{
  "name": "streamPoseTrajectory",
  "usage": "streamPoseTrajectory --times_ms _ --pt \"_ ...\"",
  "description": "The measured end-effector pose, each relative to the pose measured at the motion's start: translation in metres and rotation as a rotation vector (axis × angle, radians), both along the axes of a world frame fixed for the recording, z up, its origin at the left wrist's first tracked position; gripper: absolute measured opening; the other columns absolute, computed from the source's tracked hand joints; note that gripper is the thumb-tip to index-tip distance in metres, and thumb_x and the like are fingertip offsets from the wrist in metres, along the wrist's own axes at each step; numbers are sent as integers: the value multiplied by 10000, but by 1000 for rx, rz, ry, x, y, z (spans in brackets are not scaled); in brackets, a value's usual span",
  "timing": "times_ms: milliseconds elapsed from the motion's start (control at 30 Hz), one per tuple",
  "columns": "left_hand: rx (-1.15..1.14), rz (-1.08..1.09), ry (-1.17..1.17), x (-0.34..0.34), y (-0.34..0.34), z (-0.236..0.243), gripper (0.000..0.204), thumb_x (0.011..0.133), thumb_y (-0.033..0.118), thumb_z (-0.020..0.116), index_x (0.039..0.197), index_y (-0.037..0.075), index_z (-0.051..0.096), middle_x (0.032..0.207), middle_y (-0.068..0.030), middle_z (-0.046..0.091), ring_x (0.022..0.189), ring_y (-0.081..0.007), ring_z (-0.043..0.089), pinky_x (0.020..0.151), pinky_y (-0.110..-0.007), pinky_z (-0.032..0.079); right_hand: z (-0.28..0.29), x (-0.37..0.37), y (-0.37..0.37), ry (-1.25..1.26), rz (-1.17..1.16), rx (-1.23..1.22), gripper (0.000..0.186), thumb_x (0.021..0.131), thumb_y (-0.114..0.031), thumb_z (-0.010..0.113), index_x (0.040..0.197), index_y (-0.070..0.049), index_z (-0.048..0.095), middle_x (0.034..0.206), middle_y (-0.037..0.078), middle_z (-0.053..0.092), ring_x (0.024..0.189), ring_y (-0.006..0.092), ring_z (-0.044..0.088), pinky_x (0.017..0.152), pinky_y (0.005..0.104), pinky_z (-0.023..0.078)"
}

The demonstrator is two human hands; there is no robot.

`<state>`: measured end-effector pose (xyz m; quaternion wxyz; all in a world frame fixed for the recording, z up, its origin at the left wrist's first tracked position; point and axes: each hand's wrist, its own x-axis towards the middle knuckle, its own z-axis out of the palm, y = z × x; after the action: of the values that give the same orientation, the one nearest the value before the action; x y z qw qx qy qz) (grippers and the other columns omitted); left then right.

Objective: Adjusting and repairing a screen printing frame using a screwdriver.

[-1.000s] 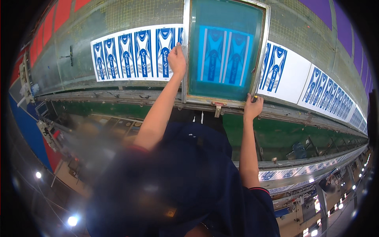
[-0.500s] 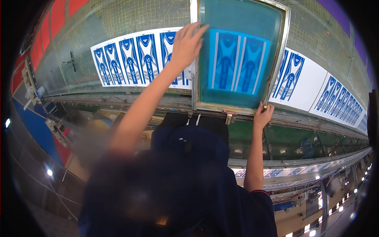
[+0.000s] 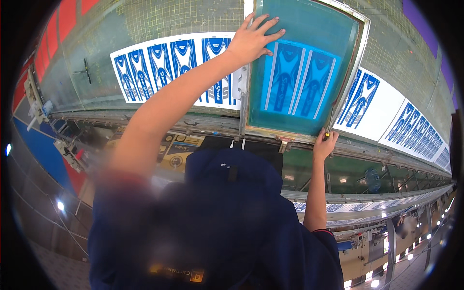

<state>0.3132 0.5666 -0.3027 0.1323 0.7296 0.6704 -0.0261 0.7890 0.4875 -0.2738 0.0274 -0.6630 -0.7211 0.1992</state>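
Note:
A metal-framed printing screen (image 3: 295, 129) with a teal mesh lies over the long table, and two blue patterns show through it. My left hand (image 3: 256, 39) rests across the screen's left side with its fingers spread, the tips reaching over the mesh. At the near right corner of the frame, my right hand (image 3: 326, 144) is closed around a small tool with a yellow and black end (image 3: 326, 136); the rest of the tool is hidden by the fingers. White sheets printed with blue patterns (image 3: 157, 65) lie left of the screen, partly under my left arm.
More printed sheets (image 3: 369, 101) continue along the table to the right. A metal rail (image 3: 377, 145) runs along the near edge. A dark tool (image 3: 84, 71) lies on the table at left. Below the edge are a cardboard box (image 3: 180, 152) and a blue container (image 3: 372, 180).
The screen sits slightly further right in the view. My left hand has shifted right, and its fingers now reach further over the mesh. My right hand stays at the near right corner.

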Motion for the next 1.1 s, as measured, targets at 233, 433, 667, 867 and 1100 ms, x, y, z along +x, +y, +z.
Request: streamPoseTrajectory --times_ms 233,433,667,867,1100 --pt "12 -6 -68 0 -12 -9 807 925 525 777 1651 393 452 1756 -13 352 1644 -290 273 1363 -598 189 8 -5 6 20 30 7 303 1036 -173 743 906 12 542 999 138 530 753 367 572 684 467 473" --pt "92 21 -169 -1 -22 -21 770 941 494 765 1644 392 466 1752 -4 354 1650 -272 257 1366 -612 177 14 0 9 -25 97 -65 339 1041 -199 741 876 -17 506 933 139 524 747 383 558 671 478 458" --pt "40 16 -327 -4 -15 -17 802 943 354 784 1661 216 454 1757 -151 324 1643 -383 249 1326 -645 190 -3 14 3 -9 100 10 356 1019 -223 757 869 -44 489 912 123 528 724 393 571 636 478 458" --pt "96 24 -300 -3 -12 -5 759 946 353 772 1638 215 492 1736 -155 363 1627 -368 291 1330 -581 217 -8 12 4 33 142 93 365 1016 -208 764 857 -43 480 889 122 516 710 389 556 626 484 445" --pt "124 30 -329 -4 -13 -8 761 920 356 792 1619 223 524 1714 -157 390 1623 -372 297 1334 -579 214 -9 12 2 50 123 106 376 1029 -207 753 850 -32 473 861 128 500 696 388 522 631 478 434"
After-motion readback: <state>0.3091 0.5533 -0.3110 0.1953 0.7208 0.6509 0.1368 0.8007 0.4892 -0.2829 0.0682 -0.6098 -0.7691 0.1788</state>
